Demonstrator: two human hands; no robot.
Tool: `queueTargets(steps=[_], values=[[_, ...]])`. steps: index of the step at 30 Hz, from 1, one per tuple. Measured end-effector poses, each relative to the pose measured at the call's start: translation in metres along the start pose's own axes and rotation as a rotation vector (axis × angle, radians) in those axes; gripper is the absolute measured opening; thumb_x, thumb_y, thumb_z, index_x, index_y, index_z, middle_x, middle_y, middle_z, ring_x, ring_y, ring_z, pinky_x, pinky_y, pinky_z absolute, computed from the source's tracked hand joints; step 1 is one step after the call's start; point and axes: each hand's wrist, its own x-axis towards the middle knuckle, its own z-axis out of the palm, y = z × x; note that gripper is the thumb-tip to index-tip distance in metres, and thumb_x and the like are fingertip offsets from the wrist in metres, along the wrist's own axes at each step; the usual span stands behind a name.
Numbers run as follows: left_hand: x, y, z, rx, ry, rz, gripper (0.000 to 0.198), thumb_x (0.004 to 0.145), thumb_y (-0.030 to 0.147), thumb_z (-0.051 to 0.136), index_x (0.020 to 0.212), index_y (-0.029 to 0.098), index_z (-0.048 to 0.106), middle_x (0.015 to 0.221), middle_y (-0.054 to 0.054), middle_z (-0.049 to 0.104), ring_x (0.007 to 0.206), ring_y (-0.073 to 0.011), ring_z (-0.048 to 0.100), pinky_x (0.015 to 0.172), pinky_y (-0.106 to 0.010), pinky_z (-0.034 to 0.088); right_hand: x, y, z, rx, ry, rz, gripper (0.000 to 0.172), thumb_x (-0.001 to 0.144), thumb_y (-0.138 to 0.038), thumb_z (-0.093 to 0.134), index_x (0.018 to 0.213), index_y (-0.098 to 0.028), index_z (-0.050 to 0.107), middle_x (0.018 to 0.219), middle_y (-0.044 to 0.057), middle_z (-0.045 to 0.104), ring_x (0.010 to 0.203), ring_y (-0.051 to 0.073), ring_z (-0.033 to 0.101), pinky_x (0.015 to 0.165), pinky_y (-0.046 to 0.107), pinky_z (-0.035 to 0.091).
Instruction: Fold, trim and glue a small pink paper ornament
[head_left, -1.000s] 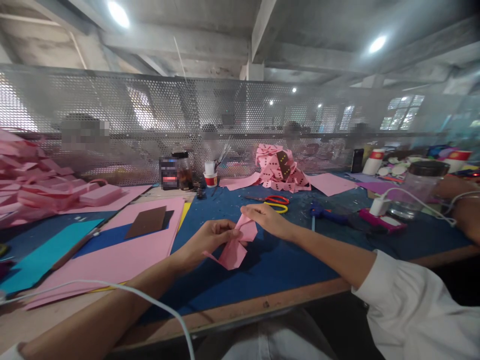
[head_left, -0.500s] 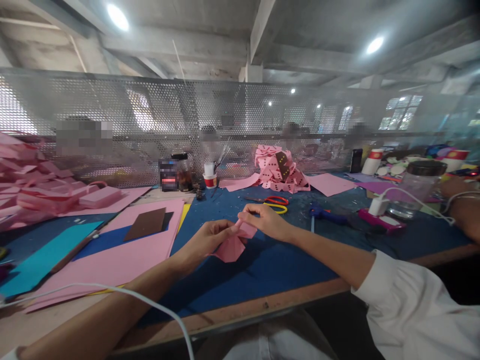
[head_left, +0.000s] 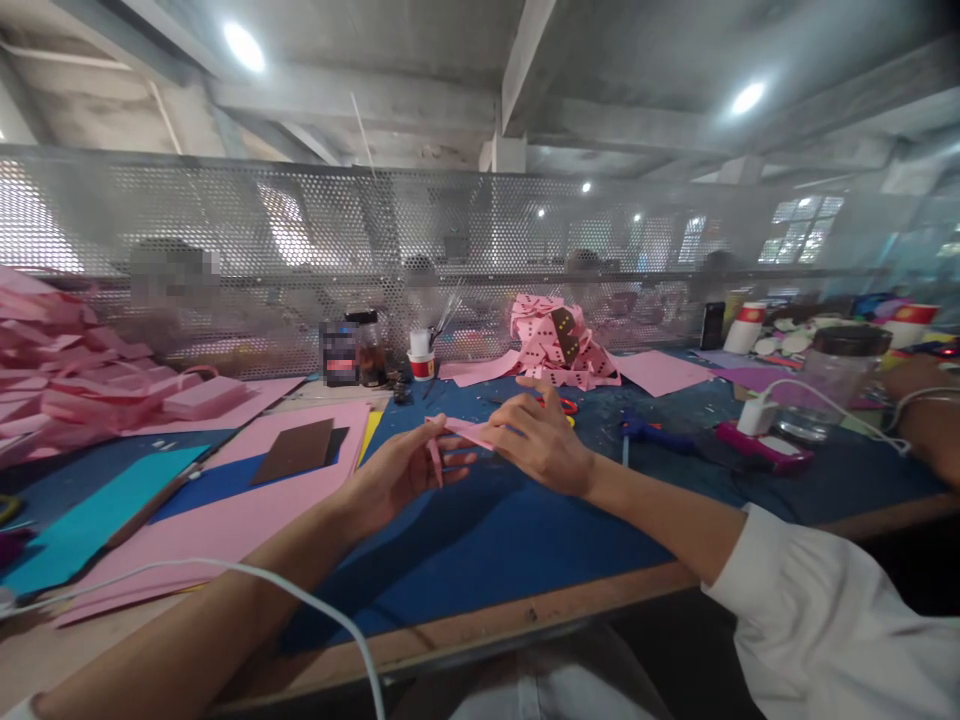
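A small folded pink paper piece [head_left: 459, 434] is held edge-on between both my hands above the blue mat [head_left: 480, 540]. My left hand [head_left: 401, 470] pinches its left end, with a thin pink strip hanging down by the fingers. My right hand [head_left: 541, 440] grips its right end, index finger raised. Behind my right hand lie scissors with red and yellow handles [head_left: 568, 407], mostly hidden.
Large pink sheets [head_left: 247, 500], a brown card [head_left: 295, 450] and a teal sheet [head_left: 90, 515] lie left. Pink folded pieces are heaped far left [head_left: 67, 380] and at the back [head_left: 559, 345]. A white cable [head_left: 300, 610] crosses my left arm. Another person's arm [head_left: 926, 425] is at right.
The pink piece, hanging open before, has been folded flat and lifted slightly. My right hand has turned over it and now covers the scissors. The view has tilted a little.
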Motion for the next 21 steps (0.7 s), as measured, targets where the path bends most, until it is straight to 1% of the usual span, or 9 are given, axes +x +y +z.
queueTargets(steps=[3, 5, 7, 9, 12, 15, 18, 21], values=[[0.002, -0.002, -0.004, 0.022, 0.085, 0.052, 0.02, 0.083, 0.028, 0.07, 0.097, 0.014, 0.067, 0.094, -0.009, 0.073, 0.088, -0.0214, 0.071, 0.087, -0.035, 0.058, -0.002, -0.002, 0.005, -0.005, -0.072, -0.039, 0.022, 0.097, -0.017, 0.048, 0.113, -0.024, 0.061, 0.105, 0.002, 0.066, 0.104, 0.019, 0.053, 0.109, 0.047, 0.023], [0.003, -0.003, -0.007, 0.028, 0.102, 0.064, 0.017, 0.082, 0.024, 0.071, 0.094, 0.013, 0.067, 0.088, -0.007, 0.073, 0.082, -0.0194, 0.071, 0.085, -0.035, 0.059, -0.003, -0.004, 0.008, 0.014, -0.114, -0.036, 0.024, 0.097, -0.016, 0.046, 0.114, -0.025, 0.061, 0.108, 0.003, 0.065, 0.106, 0.019, 0.052, 0.11, 0.048, 0.022], [0.004, -0.003, -0.008, 0.031, 0.109, 0.08, 0.015, 0.081, 0.023, 0.071, 0.092, 0.013, 0.068, 0.086, -0.007, 0.073, 0.078, -0.0181, 0.07, 0.083, -0.035, 0.059, -0.003, -0.005, 0.009, 0.053, -0.134, -0.023, 0.027, 0.096, -0.017, 0.046, 0.119, -0.026, 0.059, 0.112, 0.003, 0.064, 0.11, 0.02, 0.051, 0.111, 0.049, 0.022], [0.005, -0.002, -0.009, 0.032, 0.112, 0.103, 0.015, 0.081, 0.023, 0.071, 0.092, 0.013, 0.068, 0.089, -0.007, 0.073, 0.079, -0.0182, 0.07, 0.083, -0.034, 0.059, -0.003, -0.005, 0.01, 0.098, -0.121, 0.007, 0.033, 0.095, -0.018, 0.049, 0.127, -0.026, 0.054, 0.118, 0.005, 0.062, 0.114, 0.021, 0.05, 0.112, 0.05, 0.022], [0.005, 0.0, -0.01, 0.025, 0.11, 0.142, 0.017, 0.08, 0.022, 0.071, 0.095, 0.016, 0.068, 0.093, -0.006, 0.072, 0.082, -0.0183, 0.069, 0.083, -0.033, 0.058, -0.002, -0.004, 0.015, 0.122, -0.069, 0.102, 0.044, 0.092, -0.015, 0.05, 0.135, -0.023, 0.047, 0.123, 0.008, 0.06, 0.117, 0.024, 0.048, 0.111, 0.05, 0.024], [0.004, 0.003, -0.01, 0.06, 0.073, 0.192, 0.015, 0.081, 0.024, 0.071, 0.093, 0.016, 0.068, 0.09, -0.004, 0.071, 0.083, -0.0167, 0.067, 0.084, -0.033, 0.056, -0.003, -0.001, 0.023, 0.134, -0.008, 0.239, 0.047, 0.089, -0.006, 0.045, 0.133, -0.02, 0.048, 0.123, 0.011, 0.059, 0.119, 0.025, 0.048, 0.108, 0.048, 0.029], [0.004, 0.004, -0.009, 0.14, 0.014, 0.23, 0.018, 0.083, 0.029, 0.07, 0.095, 0.017, 0.068, 0.09, -0.004, 0.07, 0.085, -0.0172, 0.065, 0.083, -0.033, 0.055, -0.005, 0.004, 0.03, 0.245, 0.028, 0.377, 0.041, 0.086, -0.004, 0.045, 0.123, -0.019, 0.053, 0.115, 0.01, 0.061, 0.113, 0.024, 0.052, 0.102, 0.044, 0.036], [0.004, 0.004, -0.007, 0.212, 0.002, 0.27, 0.026, 0.083, 0.032, 0.07, 0.104, 0.017, 0.066, 0.094, -0.005, 0.069, 0.085, -0.0176, 0.064, 0.081, -0.033, 0.054, -0.006, 0.006, 0.032, 0.412, 0.036, 0.494, 0.029, 0.088, -0.008, 0.047, 0.113, -0.018, 0.056, 0.104, 0.008, 0.063, 0.103, 0.022, 0.057, 0.094, 0.04, 0.041]])
